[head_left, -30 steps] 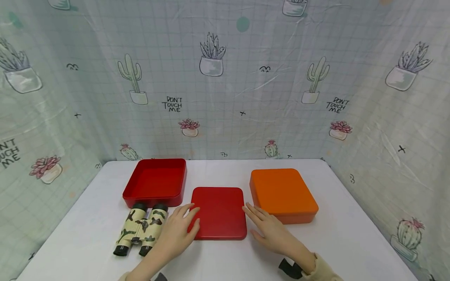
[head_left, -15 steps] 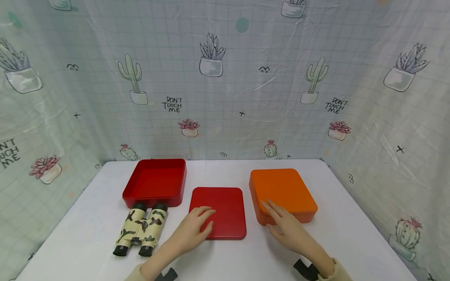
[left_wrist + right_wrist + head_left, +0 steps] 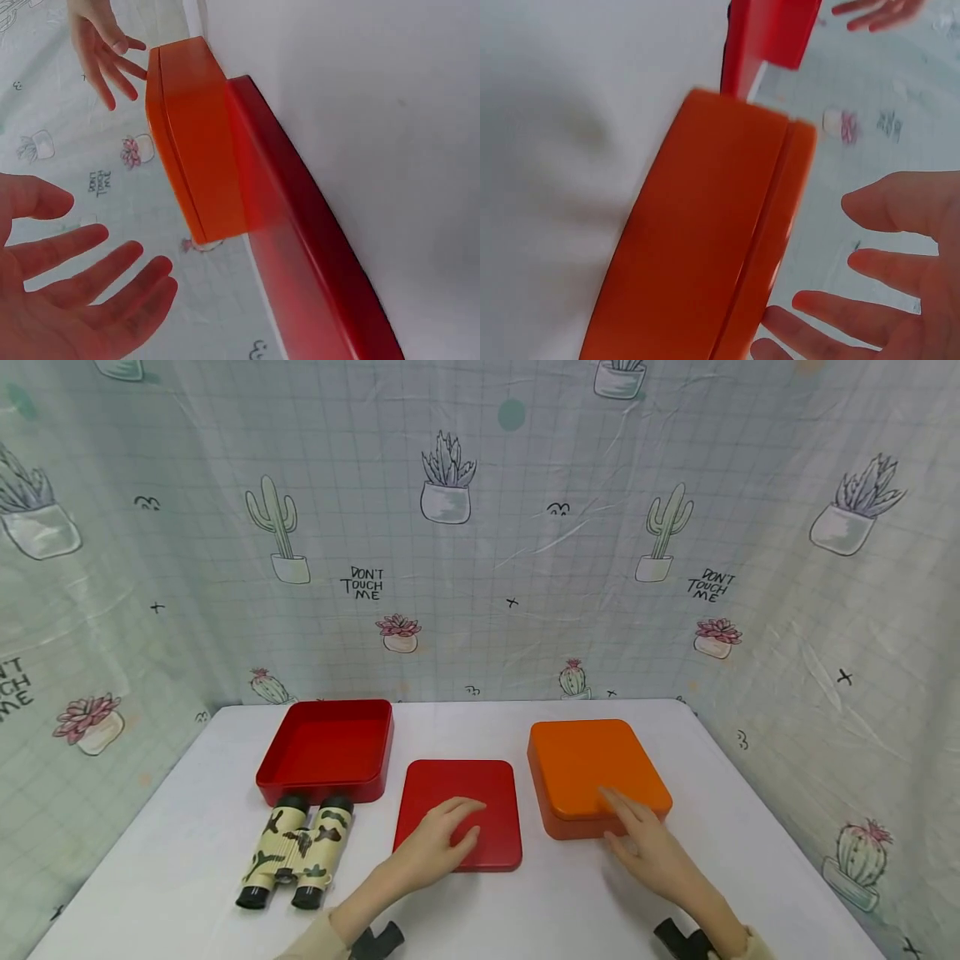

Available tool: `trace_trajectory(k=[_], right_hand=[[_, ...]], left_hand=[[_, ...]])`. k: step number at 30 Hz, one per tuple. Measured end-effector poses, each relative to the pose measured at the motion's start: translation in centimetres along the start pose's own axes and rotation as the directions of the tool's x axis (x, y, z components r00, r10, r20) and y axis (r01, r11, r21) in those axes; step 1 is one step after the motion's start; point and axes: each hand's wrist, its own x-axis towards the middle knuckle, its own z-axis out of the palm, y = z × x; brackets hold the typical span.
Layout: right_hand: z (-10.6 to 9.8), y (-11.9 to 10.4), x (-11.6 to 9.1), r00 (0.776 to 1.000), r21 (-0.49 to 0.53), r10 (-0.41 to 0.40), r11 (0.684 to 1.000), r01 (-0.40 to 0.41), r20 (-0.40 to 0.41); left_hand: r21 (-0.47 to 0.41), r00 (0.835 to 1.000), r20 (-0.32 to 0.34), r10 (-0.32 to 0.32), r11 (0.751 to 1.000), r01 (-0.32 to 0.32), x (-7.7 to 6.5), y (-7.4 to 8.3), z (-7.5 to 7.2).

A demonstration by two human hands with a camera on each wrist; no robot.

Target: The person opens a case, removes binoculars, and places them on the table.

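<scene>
- Head view: the left hand (image 3: 435, 853) is hovering over or lying on the near part of the flat red lid (image 3: 459, 812), fingers (image 3: 465, 806) straight and slightly apart; contact cannot be confirmed. The right hand (image 3: 651, 850) is reaching over the near right corner of the closed orange box (image 3: 596, 777), fingers extended and apart, clamping nothing. Beyond the left fingertips and to their left, the open red tray (image 3: 327, 748) is sitting on the white table (image 3: 180, 868); the camouflage binoculars (image 3: 294, 852) are lying left of the left hand.
- Left wrist view: the left hand (image 3: 71, 289) is showing spread, relaxed fingers, holding nothing. The red lid (image 3: 315, 247) is running edge-on below them, and the orange box (image 3: 196, 142) is standing past the fingertips, with the right hand (image 3: 101, 45) beyond it.
- Right wrist view: the right hand (image 3: 900, 277) fingers are splayed just above the orange box (image 3: 705, 247); the seam between lid and base is showing on its side wall.
- Handling judgement: both pieces look like rigid, smooth, glossy plastic with rounded corners, probably light and somewhat slippery. The orange box would be best taken at opposite side walls above the seam; the red lid by its edges.
</scene>
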Motion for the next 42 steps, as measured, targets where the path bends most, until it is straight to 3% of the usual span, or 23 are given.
trace_trajectory(k=[6, 15, 20, 23, 28, 32, 38, 42], right_hand=[[-0.6, 1.4, 0.0, 0.999, 0.000, 0.003, 1.000, -0.003, -0.051], [-1.6, 3.2, 0.1, 0.995, 0.033, 0.069, 0.997, -0.067, -0.077], [-2.4, 4.7, 0.3, 0.986, 0.070, 0.126, 0.990, -0.119, -0.105], [-2.9, 5.8, 0.7, 0.977, 0.110, 0.202, 0.975, -0.194, -0.069], [-3.0, 7.6, 1.3, 0.948, 0.182, 0.315, 0.931, -0.317, 0.041], [-3.2, 8.7, 1.7, 0.906, 0.277, 0.386, 0.864, -0.421, 0.173], [-3.8, 9.9, 2.3, 0.857, 0.428, 0.393, 0.747, -0.509, 0.333], [-3.9, 10.6, 2.6, 0.832, 0.480, 0.382, 0.685, -0.548, 0.403]], left_hand=[[-0.146, 1.000, -0.011, 0.012, 0.989, -0.013, 1.0, 0.1, 0.8], [-0.223, 1.000, 0.003, 0.030, 0.974, -0.029, 2.3, 0.7, 1.9], [-0.322, 0.999, 0.037, 0.006, 0.947, 0.006, 3.1, 0.9, 2.7], [-0.430, 0.998, 0.065, -0.020, 0.901, 0.046, 3.8, 0.9, 3.3], [-0.612, 0.991, 0.112, -0.077, 0.780, 0.130, 4.6, 1.5, 4.1], [-0.707, 0.986, 0.141, -0.092, 0.688, 0.165, 4.9, 2.2, 4.5], [-0.763, 0.976, 0.156, -0.152, 0.609, 0.216, 5.8, 1.7, 6.2], [-0.814, 0.962, 0.174, -0.211, 0.520, 0.261, 6.4, 1.8, 6.7]])
